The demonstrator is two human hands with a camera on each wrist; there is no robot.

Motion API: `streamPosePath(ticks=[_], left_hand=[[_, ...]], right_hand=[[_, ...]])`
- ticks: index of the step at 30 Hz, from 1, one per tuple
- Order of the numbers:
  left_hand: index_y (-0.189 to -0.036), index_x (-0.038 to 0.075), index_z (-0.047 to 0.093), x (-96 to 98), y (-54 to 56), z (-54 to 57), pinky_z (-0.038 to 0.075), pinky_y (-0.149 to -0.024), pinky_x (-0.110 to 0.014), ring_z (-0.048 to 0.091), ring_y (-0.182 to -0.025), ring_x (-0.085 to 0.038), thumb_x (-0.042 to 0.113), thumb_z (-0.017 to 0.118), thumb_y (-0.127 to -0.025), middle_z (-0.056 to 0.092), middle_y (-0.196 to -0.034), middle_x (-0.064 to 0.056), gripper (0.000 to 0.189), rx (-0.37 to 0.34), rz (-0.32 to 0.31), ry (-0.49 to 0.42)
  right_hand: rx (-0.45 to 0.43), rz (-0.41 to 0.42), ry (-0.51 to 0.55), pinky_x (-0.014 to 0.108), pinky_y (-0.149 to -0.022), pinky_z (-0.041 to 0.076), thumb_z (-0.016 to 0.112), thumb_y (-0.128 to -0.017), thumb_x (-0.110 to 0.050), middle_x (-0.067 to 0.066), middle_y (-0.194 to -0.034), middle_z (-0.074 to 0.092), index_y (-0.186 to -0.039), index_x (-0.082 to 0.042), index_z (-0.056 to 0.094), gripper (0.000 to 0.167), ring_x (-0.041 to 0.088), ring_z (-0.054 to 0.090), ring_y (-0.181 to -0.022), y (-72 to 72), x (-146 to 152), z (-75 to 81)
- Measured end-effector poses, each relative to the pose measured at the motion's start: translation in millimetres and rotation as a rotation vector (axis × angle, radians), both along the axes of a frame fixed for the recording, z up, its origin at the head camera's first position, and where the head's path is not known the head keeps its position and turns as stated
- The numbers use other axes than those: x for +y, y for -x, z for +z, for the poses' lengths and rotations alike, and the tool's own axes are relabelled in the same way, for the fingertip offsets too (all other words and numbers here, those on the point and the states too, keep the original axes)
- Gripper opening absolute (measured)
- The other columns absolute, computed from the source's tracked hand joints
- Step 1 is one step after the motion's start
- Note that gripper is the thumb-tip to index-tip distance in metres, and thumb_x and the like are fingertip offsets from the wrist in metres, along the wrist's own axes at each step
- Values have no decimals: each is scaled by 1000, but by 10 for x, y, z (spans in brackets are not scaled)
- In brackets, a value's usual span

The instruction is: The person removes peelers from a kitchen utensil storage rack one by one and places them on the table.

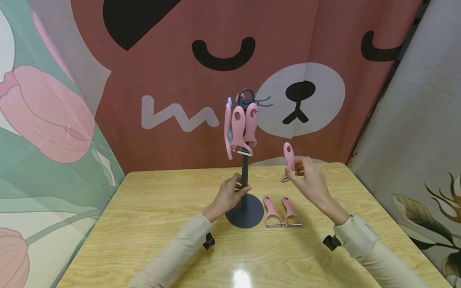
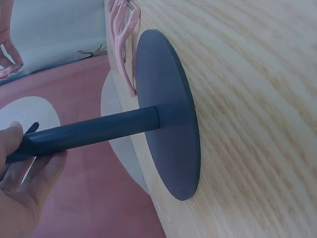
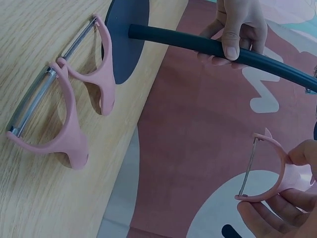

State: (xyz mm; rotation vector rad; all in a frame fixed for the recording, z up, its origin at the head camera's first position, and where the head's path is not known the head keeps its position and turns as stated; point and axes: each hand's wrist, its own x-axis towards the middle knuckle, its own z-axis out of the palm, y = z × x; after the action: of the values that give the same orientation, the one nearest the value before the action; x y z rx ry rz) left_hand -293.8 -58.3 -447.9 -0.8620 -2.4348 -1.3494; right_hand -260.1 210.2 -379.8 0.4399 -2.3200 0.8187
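Nearest me, two pale sleeves [image 1: 173, 252] reach in over the wood table [image 1: 144, 224], a small black mount [image 1: 209, 241] under the left wrist and another [image 1: 330, 242] under the right. Past them, two pink peelers lie side by side, the left one [image 1: 268, 203] just beside the stand's round base [image 1: 239, 220] and the right one [image 1: 288, 205] next to it, blades toward the person, handles pointing away; their near corners meet or almost meet, I can't tell which. The left hand [image 1: 227, 196] is curled round the lower part of the dark pole [image 1: 245, 166], thumb across it, and the stand is upright. Over on the right, the right hand [image 1: 312, 180] has its thumb and fingers closed on the neck of a third peeler [image 1: 289, 155], held up off the table beyond the lying pair, handle up and blade down, well apart from the stand. Higher up, more pink peelers [image 1: 238, 128] hang from the stand's hooks [image 1: 265, 100], with something light blue [image 1: 230, 103] partly hidden among them, and a loop [image 1: 247, 90] tops it all. Behind hangs a reddish-brown cloth [image 1: 162, 72] with a sleepy bear face.
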Motion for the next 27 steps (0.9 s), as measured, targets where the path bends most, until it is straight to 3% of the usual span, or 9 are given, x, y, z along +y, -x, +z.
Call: streamPosePath(ticks=[17, 27], left_hand=[[-108, 5, 57, -1, -4, 21, 58, -68, -25, 72, -84, -21, 18, 70, -94, 69, -97, -7, 23, -7, 4, 12], [-107, 5, 57, -3, 3, 7, 58, -68, -26, 72, -83, -22, 19, 70, -95, 69, -96, -7, 22, 5, -2, 4]], right_hand=[[-63, -12, -32, 54, -72, 53, 69, -91, -14, 9, -87, 63, -96, -5, 60, 14, 28, 70, -75, -14, 28, -14], [-87, -6, -89, 48, -65, 53, 70, -92, -15, 8, -85, 62, -96, -4, 60, 15, 26, 67, -75, -21, 87, -79]])
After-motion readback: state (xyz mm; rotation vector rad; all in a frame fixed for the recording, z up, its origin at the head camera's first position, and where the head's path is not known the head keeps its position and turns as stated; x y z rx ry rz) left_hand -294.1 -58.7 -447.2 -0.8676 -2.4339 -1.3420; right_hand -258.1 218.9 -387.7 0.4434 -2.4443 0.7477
